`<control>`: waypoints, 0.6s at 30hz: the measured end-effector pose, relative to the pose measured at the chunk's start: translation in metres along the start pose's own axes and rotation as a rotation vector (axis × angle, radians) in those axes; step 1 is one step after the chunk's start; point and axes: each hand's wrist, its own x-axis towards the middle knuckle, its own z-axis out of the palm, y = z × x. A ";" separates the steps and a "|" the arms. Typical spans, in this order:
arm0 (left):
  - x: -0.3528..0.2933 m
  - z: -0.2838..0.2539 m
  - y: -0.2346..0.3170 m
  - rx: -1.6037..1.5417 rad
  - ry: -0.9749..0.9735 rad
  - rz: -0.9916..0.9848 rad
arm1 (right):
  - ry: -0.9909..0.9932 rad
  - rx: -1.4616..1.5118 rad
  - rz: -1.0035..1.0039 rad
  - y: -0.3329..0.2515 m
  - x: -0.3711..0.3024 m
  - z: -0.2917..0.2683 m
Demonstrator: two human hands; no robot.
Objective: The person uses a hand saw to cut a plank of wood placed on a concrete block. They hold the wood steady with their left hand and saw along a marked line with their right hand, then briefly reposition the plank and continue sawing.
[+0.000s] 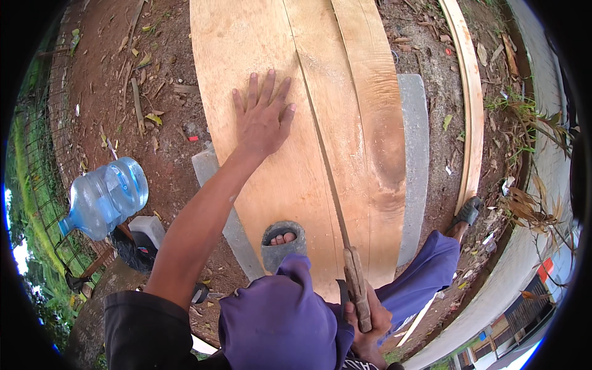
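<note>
A long plywood sheet stretches away from me. My left hand presses flat on it, fingers spread. My right hand is closed round the worn wooden handle of a handsaw. Its narrow blade, seen edge-on, points away along a dark line in the plywood, left of a second long line. Fine sawdust lies near these lines. A grey sandal with my left foot in it stands on the near part of the sheet. How deep the blade sits is hidden.
Grey concrete blocks show under both sides of the sheet. On the left lie a large clear blue water bottle and a small grey block. At the right, a long wooden strip ends by my other sandal; a pale wall curves beyond.
</note>
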 end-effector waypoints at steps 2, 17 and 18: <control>-0.001 0.000 0.003 0.001 -0.017 -0.001 | -0.057 -0.001 -0.061 0.010 0.003 0.001; 0.006 -0.003 0.004 0.050 0.011 0.009 | -0.108 -0.008 -0.344 0.061 0.009 0.032; 0.004 -0.001 0.005 0.036 0.011 0.014 | -0.130 0.015 -0.342 0.060 0.008 0.034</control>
